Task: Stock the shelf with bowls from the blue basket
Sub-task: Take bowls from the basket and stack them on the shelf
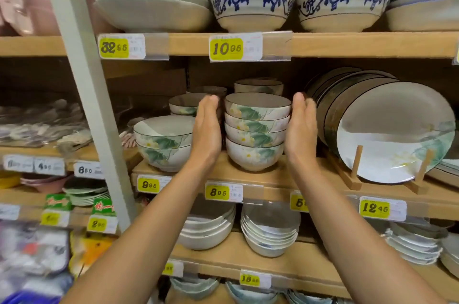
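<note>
OK, the stack of four glazed ceramic bowls with green-leaf and white-flower print [257,130] sits on the middle wooden shelf board [273,179], near the front edge, above the yellow 8.95 price tag [218,192]. Left hand [207,130] and right hand [301,130] flank it, palms inward, fingers straight and together, nothing gripped. Palms look against or just off the stack sides; can't confirm contact. Handling guess: ceramic, so rigid and brittle, and four nested are probably fairly heavy. Glaze likely slick, so a side squeeze alone is poor for lifting. Nested bowls may shift or clink if tilted. For a nudge, press low on the bottom bowl's wall with both palms and keep it level. For a lift, get fingers under the bottom bowl's foot and steady the top rim. Tight neighbours: two larger matching bowls [164,142] just left, dark-rimmed round plates on a wooden rack [395,134] close right.
</note>
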A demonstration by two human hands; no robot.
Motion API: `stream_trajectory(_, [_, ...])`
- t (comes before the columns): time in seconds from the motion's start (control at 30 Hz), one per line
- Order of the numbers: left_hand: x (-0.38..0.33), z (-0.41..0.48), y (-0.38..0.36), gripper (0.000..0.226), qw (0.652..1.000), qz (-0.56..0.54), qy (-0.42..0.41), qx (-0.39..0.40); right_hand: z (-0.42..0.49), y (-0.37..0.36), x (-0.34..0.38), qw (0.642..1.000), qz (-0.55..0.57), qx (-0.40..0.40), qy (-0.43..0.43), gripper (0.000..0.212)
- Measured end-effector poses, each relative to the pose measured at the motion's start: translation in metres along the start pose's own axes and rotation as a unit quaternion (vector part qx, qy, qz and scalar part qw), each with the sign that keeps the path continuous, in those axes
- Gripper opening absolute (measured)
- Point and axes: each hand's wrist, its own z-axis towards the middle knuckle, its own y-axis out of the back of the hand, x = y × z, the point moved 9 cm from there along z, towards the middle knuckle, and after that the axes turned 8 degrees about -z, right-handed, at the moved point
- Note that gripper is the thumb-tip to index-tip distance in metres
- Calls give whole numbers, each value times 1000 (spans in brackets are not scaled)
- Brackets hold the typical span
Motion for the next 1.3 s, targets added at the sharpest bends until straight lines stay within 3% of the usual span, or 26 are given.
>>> stream_trajectory(0.1, [-16, -40, 27, 55, 999, -6, -44, -20, -25, 13, 14, 997, 27, -36, 57, 47])
stream_trajectory(0.3, [-22, -124, 101, 51, 998, -50, -1, -47, -98, 7, 20, 991, 93, -1, 101, 25])
stream_trajectory(0.57, [-14, -196, 253, 54, 990, -49, 44, -124, -212, -37, 0, 990, 111, 68, 49, 26])
stream_trajectory(0.77, [1, -268, 392, 53, 972, 10, 136, -193, -328, -126, -35, 974, 46, 217, -38, 29])
stream_trajectory(0.93, [38, -316, 482, 42, 936, 67, 255, -234, -412, -195, -91, 933, -18, 324, -152, 34])
stream_trajectory(1.07, [76, -347, 544, 36, 901, 119, 337, -247, -492, -236, -157, 864, -146, 419, -238, 26])
stream_trajectory(1.3, [156, -360, 574, 26, 854, 137, 442, -238, -535, -270, -250, 768, -344, 475, -256, 32])
